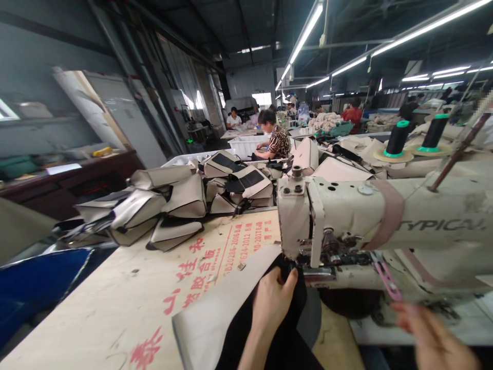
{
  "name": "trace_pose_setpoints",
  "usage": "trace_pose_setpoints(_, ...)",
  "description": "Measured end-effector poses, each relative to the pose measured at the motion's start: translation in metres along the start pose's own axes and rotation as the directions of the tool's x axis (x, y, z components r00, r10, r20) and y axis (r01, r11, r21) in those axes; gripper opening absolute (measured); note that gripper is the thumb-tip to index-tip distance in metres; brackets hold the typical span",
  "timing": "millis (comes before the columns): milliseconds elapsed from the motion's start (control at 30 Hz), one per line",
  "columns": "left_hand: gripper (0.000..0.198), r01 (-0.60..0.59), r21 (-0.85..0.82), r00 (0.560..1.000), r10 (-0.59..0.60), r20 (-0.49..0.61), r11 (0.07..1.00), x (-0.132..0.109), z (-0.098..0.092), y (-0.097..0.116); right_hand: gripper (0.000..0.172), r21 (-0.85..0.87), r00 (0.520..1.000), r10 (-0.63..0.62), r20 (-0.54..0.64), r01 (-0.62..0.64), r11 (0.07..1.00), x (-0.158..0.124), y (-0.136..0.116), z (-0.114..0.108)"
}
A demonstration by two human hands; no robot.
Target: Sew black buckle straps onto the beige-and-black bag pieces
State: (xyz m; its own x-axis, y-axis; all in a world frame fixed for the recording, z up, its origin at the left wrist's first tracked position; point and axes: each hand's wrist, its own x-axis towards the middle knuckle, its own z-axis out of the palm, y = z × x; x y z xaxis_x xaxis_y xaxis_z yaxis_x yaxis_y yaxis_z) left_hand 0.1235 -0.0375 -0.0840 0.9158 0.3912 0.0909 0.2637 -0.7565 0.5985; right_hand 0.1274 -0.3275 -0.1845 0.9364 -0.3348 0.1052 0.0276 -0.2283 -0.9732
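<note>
The left hand [271, 303] lay flat on the black-and-cream fabric panel [215, 318] on the plywood bench [115, 303] at the cream sewing machine [385, 221], grip open; the right hand [431, 334] pinched pink thread snips [385, 280].

bags [169, 205] piled left of machine [385, 221], perhaps touching.
</note>
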Motion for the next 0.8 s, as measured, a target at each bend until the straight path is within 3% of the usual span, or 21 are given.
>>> trace_pose_setpoints(33, 0.041, -0.001, -0.003, 1.0, 0.001, -0.001, 1.0, -0.001, 0.0, 0.0, 0.039, 0.066, 0.962, 0.007, 0.274, -0.026, 0.998, -0.02, -0.019, 0.033)
trace_pose_setpoints(67, 0.041, -0.002, -0.006, 1.0, 0.002, -0.001, 1.0, -0.001, 0.001, 0.0, 0.039, 0.107, 0.9, -0.011, 0.435, -0.039, 0.994, -0.036, -0.037, 0.064)
trace_pose_setpoints(133, 0.042, -0.008, -0.016, 1.0, 0.008, -0.004, 1.0, -0.001, 0.002, -0.001, 0.037, 0.225, 0.783, -0.074, 0.617, -0.086, 0.971, -0.054, -0.067, 0.113)
trace_pose_setpoints(200, 0.041, -0.016, -0.031, 1.0, 0.016, -0.009, 0.999, 0.001, 0.002, -0.002, 0.039, 0.287, 0.781, -0.028, 0.623, -0.196, 0.938, -0.057, -0.083, 0.141)
trace_pose_setpoints(300, 0.041, -0.024, -0.054, 1.0, 0.023, -0.005, 0.998, 0.008, 0.002, -0.002, 0.042, 0.332, 0.832, 0.102, 0.546, -0.326, 0.885, -0.053, -0.087, 0.156)
trace_pose_setpoints(433, 0.037, -0.022, -0.049, 1.0, 0.023, 0.019, 0.999, 0.018, -0.001, 0.003, 0.041, 0.361, 0.853, 0.193, 0.484, -0.396, 0.844, -0.053, -0.085, 0.164)
trace_pose_setpoints(600, 0.032, -0.016, -0.033, 0.999, 0.017, 0.027, 0.999, 0.028, -0.003, 0.006, 0.039, 0.37, 0.834, 0.299, 0.464, -0.489, 0.79, -0.055, -0.097, 0.172)
trace_pose_setpoints(800, 0.034, -0.012, -0.046, 1.0, 0.013, 0.02, 0.999, 0.03, -0.001, 0.003, 0.045, 0.377, 0.843, 0.254, 0.474, -0.455, 0.807, -0.055, -0.104, 0.166)
